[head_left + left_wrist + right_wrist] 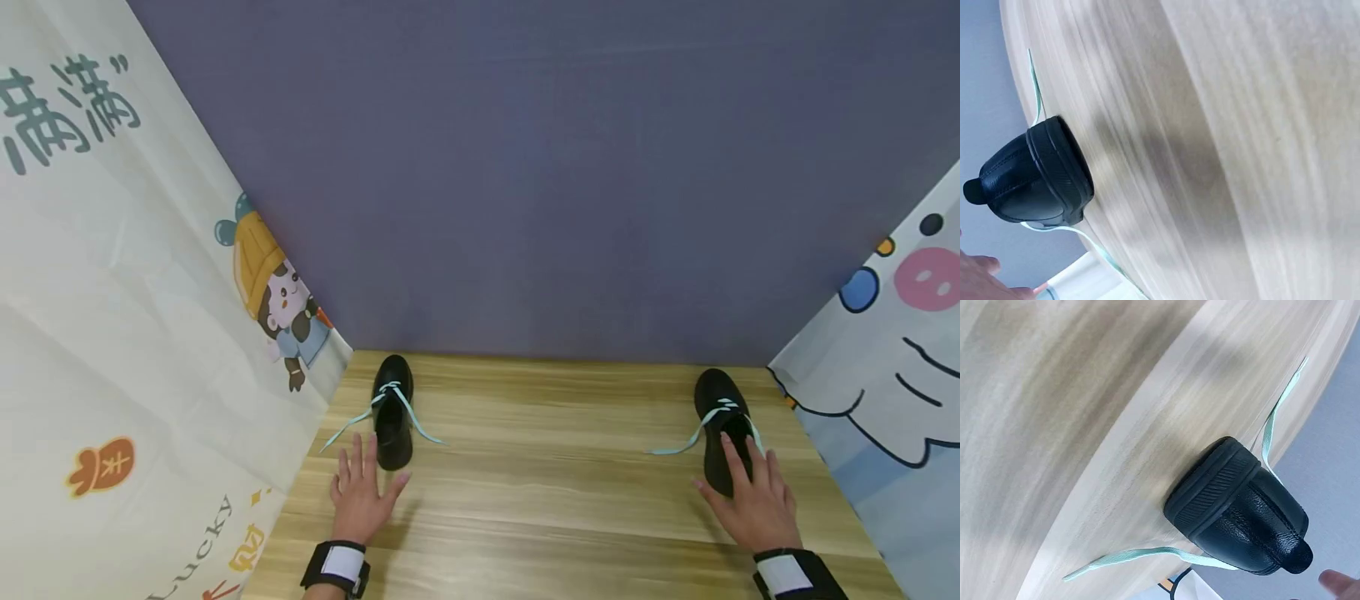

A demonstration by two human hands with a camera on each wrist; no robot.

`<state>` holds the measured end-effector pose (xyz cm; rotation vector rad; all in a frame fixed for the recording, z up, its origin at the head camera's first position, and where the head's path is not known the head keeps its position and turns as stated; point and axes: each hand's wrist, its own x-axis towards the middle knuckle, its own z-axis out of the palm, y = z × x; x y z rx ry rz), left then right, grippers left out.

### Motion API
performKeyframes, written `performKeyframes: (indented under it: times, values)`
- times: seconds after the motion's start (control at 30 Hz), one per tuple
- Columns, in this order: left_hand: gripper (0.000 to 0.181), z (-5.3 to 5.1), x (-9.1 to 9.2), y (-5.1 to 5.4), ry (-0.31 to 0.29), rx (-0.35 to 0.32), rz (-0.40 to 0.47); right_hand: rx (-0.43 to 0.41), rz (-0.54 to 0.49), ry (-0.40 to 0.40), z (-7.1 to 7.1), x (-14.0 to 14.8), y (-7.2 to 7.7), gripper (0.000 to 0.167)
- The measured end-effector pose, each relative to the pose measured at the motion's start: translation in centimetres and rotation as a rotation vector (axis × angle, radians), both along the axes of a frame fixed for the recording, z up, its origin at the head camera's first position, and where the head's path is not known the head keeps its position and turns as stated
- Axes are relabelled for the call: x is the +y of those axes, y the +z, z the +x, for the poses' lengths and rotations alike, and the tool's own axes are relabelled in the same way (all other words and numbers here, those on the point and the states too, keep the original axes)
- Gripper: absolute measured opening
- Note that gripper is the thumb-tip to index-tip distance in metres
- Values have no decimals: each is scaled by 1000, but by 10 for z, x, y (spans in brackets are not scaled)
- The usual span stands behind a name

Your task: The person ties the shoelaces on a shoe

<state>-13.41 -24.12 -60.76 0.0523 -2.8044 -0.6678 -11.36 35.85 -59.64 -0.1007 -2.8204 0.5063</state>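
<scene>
Two black shoes with untied light-blue laces stand on a wooden surface. In the head view, the left shoe (393,446) points away from me, its lace (348,429) ends spread to both sides. My left hand (362,500) is just behind its heel with fingers spread, holding nothing. The right shoe (717,467) stands at the right, one lace (686,446) end trailing left. Over its heel and opening is my right hand (757,508), fingers extended; contact cannot be told. Each wrist view shows a heel: the left shoe (1019,178) and the right shoe (1247,519).
The wooden tabletop (547,467) stretches between the shoes. A plain grey-purple panel (540,183) borders its far edge. White printed cloth (150,292) hangs at the left, and another cloth (900,400) with cartoon prints at the right. Both wrists wear black bands (337,567).
</scene>
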Motion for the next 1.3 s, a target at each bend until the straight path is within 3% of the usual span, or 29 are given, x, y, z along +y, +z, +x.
performKeyframes:
  times: [0.2, 0.3, 0.4, 0.5, 0.8, 1.07, 1.3]
  values:
    - [73, 2, 7, -1, 11, 94, 27, 40, 9, 7, -18, 4, -1, 90]
    - [63, 3, 12, 0, -13, 164, 42, 27, -1, 9, -27, 7, -1, 89]
    - [53, 5, 19, 2, -50, 191, 55, 5, -7, -4, -36, 12, -3, 87]
    - [44, 9, 24, 0, -77, 179, 63, -14, 3, -18, -43, 18, -9, 86]
    - [28, 18, 34, -14, -84, 198, 57, -79, -30, -7, -59, 32, -21, 81]
    - [25, 21, 41, -18, -106, 193, 62, -17, -27, -25, -60, 31, -25, 73]
    - [24, 21, 46, -18, -115, 106, 76, 2, -24, -26, -60, 27, -25, 62]
